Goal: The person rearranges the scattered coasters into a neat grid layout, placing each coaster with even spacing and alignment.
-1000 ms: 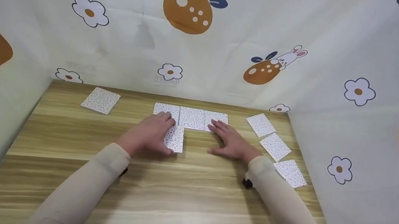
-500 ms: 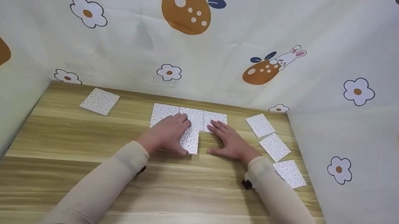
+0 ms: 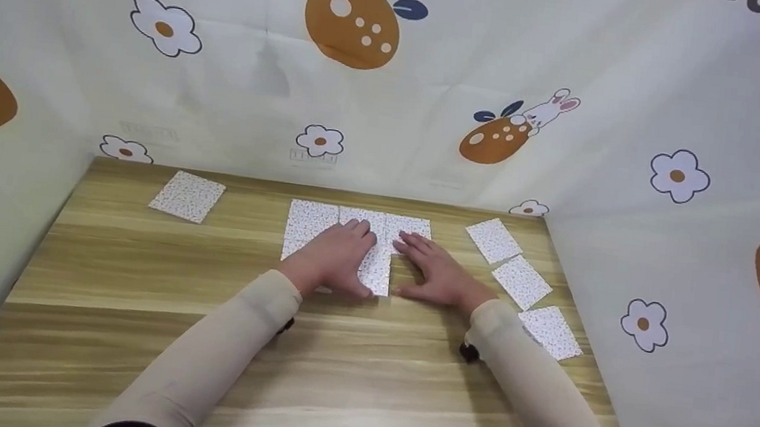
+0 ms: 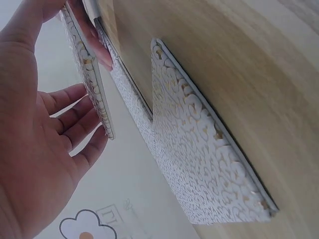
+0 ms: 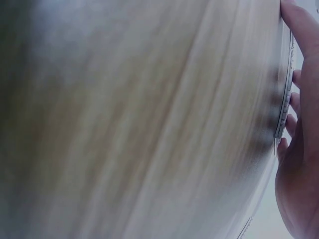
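My left hand (image 3: 338,255) grips a thin square tile (image 3: 378,276) with a white, gold-flecked pattern, thumb at its near edge and fingers at its far edge. In the left wrist view this held tile (image 4: 88,69) is raised off the tabletop, above a patterned tile (image 4: 199,149) lying flat. Three like tiles form a row at the back, among them the left tile (image 3: 310,218) and the right tile (image 3: 414,226). Below the left one lies another tile (image 3: 296,248), partly hidden by my left hand. My right hand (image 3: 441,273) lies with extended fingers over the right tile.
Three loose tiles run down the right side, the middle one (image 3: 522,282) turned at an angle. One more tile (image 3: 187,197) lies at the back left. The wooden tabletop (image 3: 357,399) is bounded by a printed cloth screen (image 3: 220,99) behind and at both sides.
My left hand has carried its tile to the right, toward my right hand. This uncovers the second-row tile below the back row's left one. My right hand has stayed in place.
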{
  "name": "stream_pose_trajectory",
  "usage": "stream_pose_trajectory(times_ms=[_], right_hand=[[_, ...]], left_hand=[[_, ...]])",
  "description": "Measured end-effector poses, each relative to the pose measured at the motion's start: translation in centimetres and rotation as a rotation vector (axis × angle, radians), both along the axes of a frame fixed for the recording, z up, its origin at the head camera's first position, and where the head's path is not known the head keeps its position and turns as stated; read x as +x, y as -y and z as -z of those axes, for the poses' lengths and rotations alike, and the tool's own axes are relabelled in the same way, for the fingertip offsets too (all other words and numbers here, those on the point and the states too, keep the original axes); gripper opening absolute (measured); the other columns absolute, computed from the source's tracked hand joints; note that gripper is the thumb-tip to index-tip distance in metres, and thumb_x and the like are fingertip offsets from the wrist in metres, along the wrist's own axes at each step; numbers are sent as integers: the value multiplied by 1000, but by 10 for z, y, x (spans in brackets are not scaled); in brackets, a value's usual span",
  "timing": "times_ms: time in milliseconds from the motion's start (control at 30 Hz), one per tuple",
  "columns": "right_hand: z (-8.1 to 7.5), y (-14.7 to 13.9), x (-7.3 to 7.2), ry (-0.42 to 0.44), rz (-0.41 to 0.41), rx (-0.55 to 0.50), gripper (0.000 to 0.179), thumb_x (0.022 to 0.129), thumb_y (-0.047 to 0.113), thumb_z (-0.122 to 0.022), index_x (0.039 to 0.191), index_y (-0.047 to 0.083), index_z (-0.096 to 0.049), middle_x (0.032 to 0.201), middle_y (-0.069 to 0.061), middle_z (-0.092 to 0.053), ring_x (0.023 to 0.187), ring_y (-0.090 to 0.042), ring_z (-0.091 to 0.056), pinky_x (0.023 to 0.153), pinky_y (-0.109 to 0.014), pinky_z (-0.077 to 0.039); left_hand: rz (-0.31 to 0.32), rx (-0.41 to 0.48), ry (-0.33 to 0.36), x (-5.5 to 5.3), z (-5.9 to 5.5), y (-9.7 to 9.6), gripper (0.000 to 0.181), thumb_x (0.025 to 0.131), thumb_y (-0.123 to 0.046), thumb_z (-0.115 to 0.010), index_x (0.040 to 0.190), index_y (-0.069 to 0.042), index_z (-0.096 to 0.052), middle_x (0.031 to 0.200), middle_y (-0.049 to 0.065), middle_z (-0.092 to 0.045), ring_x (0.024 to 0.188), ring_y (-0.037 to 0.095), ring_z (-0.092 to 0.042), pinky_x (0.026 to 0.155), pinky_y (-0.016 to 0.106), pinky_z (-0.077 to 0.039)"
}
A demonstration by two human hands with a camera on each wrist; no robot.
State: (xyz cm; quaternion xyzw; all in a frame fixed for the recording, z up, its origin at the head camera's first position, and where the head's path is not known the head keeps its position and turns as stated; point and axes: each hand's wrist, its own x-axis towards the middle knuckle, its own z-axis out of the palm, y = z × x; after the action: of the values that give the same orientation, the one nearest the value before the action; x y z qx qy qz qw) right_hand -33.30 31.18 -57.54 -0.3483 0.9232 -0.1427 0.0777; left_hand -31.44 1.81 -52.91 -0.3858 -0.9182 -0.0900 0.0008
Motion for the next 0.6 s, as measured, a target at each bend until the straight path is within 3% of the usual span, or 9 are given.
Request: stream_pose_trajectory(times_ms=[367,600], right_hand=[[-2,1,1,-10,-3,-22,102,96,68,-75,174,16,-36,182,-10,-27,168,-37,-22,135,-56,-20],[0,1,0,-24,-6,-14,103,96,70,-74,174,16,-36,182,-11,-28,168,-37,-23,135,-57,-22]], left_hand=[[-26,-1,35,-1,4,-4,95,75,-68,-90,134,0,-62,127,16,-58,117,33,-59,101,52,-57],[-56,-31,40,-4,14,-7,99,77,-71,-87,139,0,-60,132,16,-58,121,33,-58,103,51,-57]])
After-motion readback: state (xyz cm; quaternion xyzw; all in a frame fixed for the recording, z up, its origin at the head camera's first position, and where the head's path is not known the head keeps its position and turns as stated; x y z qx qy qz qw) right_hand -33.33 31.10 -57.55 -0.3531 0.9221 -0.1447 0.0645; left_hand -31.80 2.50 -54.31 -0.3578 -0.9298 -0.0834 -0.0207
